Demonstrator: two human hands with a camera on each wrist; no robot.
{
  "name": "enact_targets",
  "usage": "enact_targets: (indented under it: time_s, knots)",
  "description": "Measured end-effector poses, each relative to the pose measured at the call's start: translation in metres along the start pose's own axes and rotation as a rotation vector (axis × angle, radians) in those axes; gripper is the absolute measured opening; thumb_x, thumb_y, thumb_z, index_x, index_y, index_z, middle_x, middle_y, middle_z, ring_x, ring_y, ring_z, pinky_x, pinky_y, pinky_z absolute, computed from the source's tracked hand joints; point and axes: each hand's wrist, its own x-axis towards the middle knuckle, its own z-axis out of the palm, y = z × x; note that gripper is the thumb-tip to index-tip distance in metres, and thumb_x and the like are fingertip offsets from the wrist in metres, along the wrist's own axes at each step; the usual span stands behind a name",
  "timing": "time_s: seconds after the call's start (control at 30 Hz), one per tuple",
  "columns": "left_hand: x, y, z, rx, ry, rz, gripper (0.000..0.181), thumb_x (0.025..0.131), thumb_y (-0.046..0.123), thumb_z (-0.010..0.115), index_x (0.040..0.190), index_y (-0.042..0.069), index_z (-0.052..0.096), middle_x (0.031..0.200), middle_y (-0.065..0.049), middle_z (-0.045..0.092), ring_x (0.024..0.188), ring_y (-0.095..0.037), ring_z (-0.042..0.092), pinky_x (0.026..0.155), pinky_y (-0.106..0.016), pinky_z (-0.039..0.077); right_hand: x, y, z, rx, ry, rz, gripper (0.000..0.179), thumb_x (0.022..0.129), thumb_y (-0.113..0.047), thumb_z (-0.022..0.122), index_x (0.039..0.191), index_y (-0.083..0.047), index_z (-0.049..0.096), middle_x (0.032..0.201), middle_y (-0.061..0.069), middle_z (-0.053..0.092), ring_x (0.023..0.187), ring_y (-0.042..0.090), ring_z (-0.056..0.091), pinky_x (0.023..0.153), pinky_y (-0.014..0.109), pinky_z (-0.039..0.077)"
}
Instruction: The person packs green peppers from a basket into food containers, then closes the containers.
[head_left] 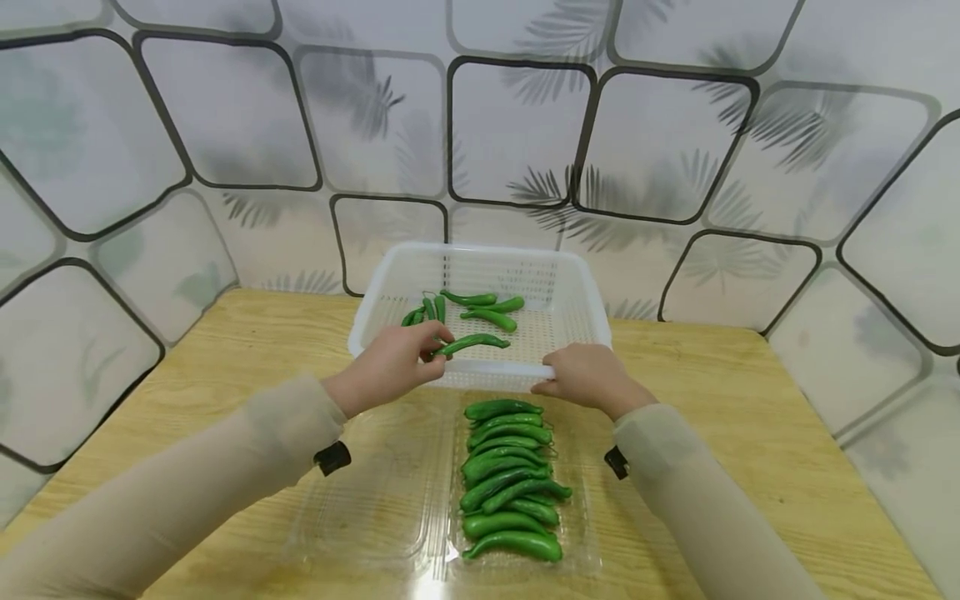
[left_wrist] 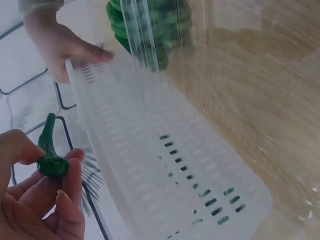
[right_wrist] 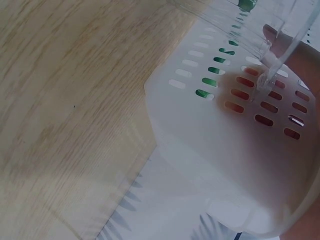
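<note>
My left hand (head_left: 401, 362) pinches one green chili pepper (head_left: 474, 342) between thumb and fingers, over the near rim of a white slotted plastic basket (head_left: 480, 375). In the left wrist view that pepper (left_wrist: 47, 150) points toward the camera, its end at the fingertips. With my right hand (head_left: 588, 377) I grip the basket's near rim at its right end, thumb outside and fingers over the edge. Several more green peppers (head_left: 491, 318) lie inside the basket, mostly toward its left. In front, a column of green peppers (head_left: 510, 467) fills the right half of a clear plastic clamshell box (head_left: 375, 492).
The basket and box rest on a light wooden table (head_left: 690, 467). A patterned fabric wall (head_left: 517, 133) rises behind the basket and along both sides. The box's clear left half lies flat beside the peppers. Dark wrist straps (head_left: 332, 457) show under the sleeves.
</note>
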Motion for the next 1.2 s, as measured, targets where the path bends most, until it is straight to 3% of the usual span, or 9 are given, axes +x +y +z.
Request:
enact_targets:
  time_s: [0.1, 0.17, 0.43, 0.67, 0.77, 0.87, 0.9, 0.97, 1.2]
  knots:
    - [-0.001, 0.003, 0.001, -0.06, -0.03, -0.01, 0.024, 0.092, 0.011, 0.055, 0.116, 0.006, 0.057, 0.103, -0.01, 0.068, 0.093, -0.019, 0.064, 0.066, -0.029, 0.047, 0.0, 0.0, -0.001, 0.004, -0.01, 0.003, 0.033, 0.084, -0.049, 0.064, 0.07, -0.02, 0.056, 0.063, -0.005, 0.055, 0.053, 0.012, 0.051, 0.046, 0.032, 0.04]
    - [-0.001, 0.005, 0.002, -0.1, -0.048, -0.015, 0.024, 0.092, 0.01, 0.054, 0.115, 0.005, 0.057, 0.103, -0.01, 0.068, 0.094, -0.019, 0.064, 0.065, -0.029, 0.047, 0.0, 0.0, -0.001, 0.007, -0.013, 0.0, 0.032, 0.084, -0.049, 0.063, 0.071, -0.02, 0.057, 0.063, -0.005, 0.055, 0.053, 0.012, 0.051, 0.046, 0.032, 0.04]
    - [-0.001, 0.01, 0.006, -0.193, -0.159, -0.018, 0.019, 0.092, 0.009, 0.053, 0.11, 0.007, 0.057, 0.093, 0.001, 0.07, 0.073, -0.006, 0.06, 0.06, -0.027, 0.043, 0.001, 0.003, -0.001, -0.003, 0.0, 0.007, 0.034, 0.084, -0.05, 0.063, 0.069, -0.02, 0.055, 0.06, -0.006, 0.052, 0.052, 0.012, 0.049, 0.046, 0.032, 0.039]
    - [-0.007, 0.016, 0.012, -0.242, -0.248, 0.02, 0.022, 0.089, 0.005, 0.05, 0.11, 0.005, 0.058, 0.083, 0.003, 0.07, 0.049, -0.006, 0.031, 0.051, -0.024, 0.031, 0.001, 0.001, 0.0, 0.005, -0.015, -0.005, 0.034, 0.086, -0.048, 0.062, 0.069, -0.02, 0.053, 0.059, -0.006, 0.05, 0.051, 0.011, 0.047, 0.045, 0.03, 0.036]
    - [-0.01, 0.018, 0.015, -0.265, -0.268, 0.02, 0.023, 0.088, 0.004, 0.05, 0.11, 0.005, 0.058, 0.082, 0.004, 0.069, 0.053, -0.008, 0.048, 0.053, -0.024, 0.035, 0.001, 0.001, 0.002, 0.002, 0.001, -0.005, 0.034, 0.085, -0.049, 0.063, 0.07, -0.02, 0.055, 0.06, -0.006, 0.052, 0.051, 0.011, 0.048, 0.045, 0.031, 0.038]
    - [-0.012, 0.022, 0.018, -0.275, -0.291, 0.02, 0.023, 0.089, 0.005, 0.052, 0.11, 0.005, 0.058, 0.084, 0.004, 0.069, 0.07, -0.015, 0.063, 0.059, -0.025, 0.042, 0.001, 0.0, 0.002, 0.004, 0.007, 0.003, 0.034, 0.083, -0.05, 0.063, 0.071, -0.02, 0.057, 0.062, -0.006, 0.054, 0.052, 0.011, 0.049, 0.046, 0.032, 0.04]
    - [-0.013, 0.023, 0.02, -0.274, -0.297, 0.026, 0.022, 0.089, 0.006, 0.053, 0.109, 0.005, 0.059, 0.083, 0.004, 0.069, 0.075, -0.016, 0.064, 0.06, -0.025, 0.043, 0.001, 0.0, 0.002, 0.005, 0.005, 0.007, 0.034, 0.083, -0.05, 0.064, 0.071, -0.02, 0.057, 0.062, -0.006, 0.054, 0.052, 0.011, 0.049, 0.046, 0.032, 0.04]
    - [-0.015, 0.025, 0.024, -0.238, -0.301, 0.047, 0.019, 0.088, 0.007, 0.054, 0.106, 0.006, 0.059, 0.076, 0.007, 0.065, 0.065, -0.011, 0.059, 0.058, -0.025, 0.042, 0.001, 0.0, 0.001, 0.003, 0.004, 0.011, 0.033, 0.083, -0.05, 0.064, 0.07, -0.02, 0.057, 0.062, -0.006, 0.055, 0.052, 0.011, 0.05, 0.046, 0.032, 0.041]
    - [-0.028, 0.034, 0.042, 0.029, -0.263, 0.189, 0.003, 0.084, 0.012, 0.057, 0.086, 0.01, 0.058, 0.058, 0.01, 0.039, 0.05, -0.003, 0.031, 0.049, -0.02, 0.03, 0.001, 0.0, 0.001, 0.011, 0.019, 0.003, 0.034, 0.083, -0.048, 0.064, 0.069, -0.019, 0.054, 0.061, -0.006, 0.053, 0.052, 0.011, 0.048, 0.047, 0.032, 0.04]
